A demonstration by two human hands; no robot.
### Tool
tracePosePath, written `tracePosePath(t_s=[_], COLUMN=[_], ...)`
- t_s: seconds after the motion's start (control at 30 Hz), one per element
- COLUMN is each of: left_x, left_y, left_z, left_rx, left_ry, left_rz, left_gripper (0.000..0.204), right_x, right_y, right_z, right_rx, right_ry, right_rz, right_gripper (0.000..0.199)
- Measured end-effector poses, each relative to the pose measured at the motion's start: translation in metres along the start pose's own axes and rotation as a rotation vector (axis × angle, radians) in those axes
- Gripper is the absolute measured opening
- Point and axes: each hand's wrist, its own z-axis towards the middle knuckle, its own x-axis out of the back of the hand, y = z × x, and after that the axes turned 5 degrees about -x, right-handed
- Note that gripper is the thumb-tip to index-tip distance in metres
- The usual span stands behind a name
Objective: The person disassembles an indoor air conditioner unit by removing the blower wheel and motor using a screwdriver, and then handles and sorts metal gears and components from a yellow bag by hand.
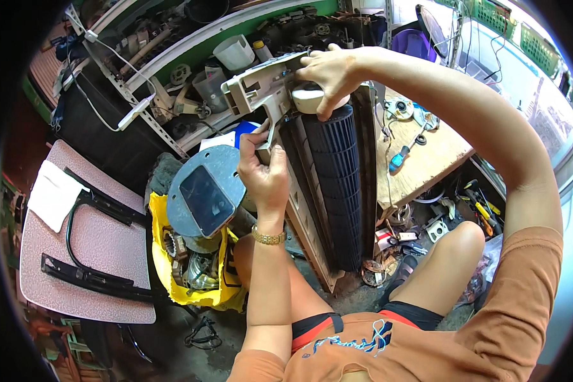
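Your left hand point(264, 175) gripped one beige housing point(254, 95). Your right hand point(333, 71) spanned one white cap point(307, 100), grip unclear; one dark cylindrical fan point(335, 184) extended below its fingers.

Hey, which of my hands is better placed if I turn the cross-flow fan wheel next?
Probably your right hand: it is at the upper end of the dark cross-flow fan wheel, its thumb by the rim. Your left hand is off to the side, gripping the cream plastic housing.

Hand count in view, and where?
2: left hand grips the beige frame; right hand is over the white cap atop the black roller.
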Motion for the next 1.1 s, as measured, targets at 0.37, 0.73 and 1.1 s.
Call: tracePosePath(t_s=[0.37, 0.73, 1.1], left_x=[0.000, 0.007, 0.001], left_y=[0.009, 0.038, 0.045], left_z=[-0.006, -0.029, -0.036], left_rx=[-0.162, -0.137, -0.241], left_ry=[0.108, 0.057, 0.094], left_rz=[0.089, 0.159, 0.234], left_gripper=[0.021, 0.022, 0.027], right_x=[-0.015, -0.161, -0.180], right_y=[0.012, -0.122, -0.117], right_z=[-0.060, -0.121, -0.128], right_rx=[0.309, -0.674, -0.530], right_ry=[0.288, 1.136, 1.088], right_rz=[0.339, 1.105, 1.307], right_gripper=[0.063, 0.125, 0.105])
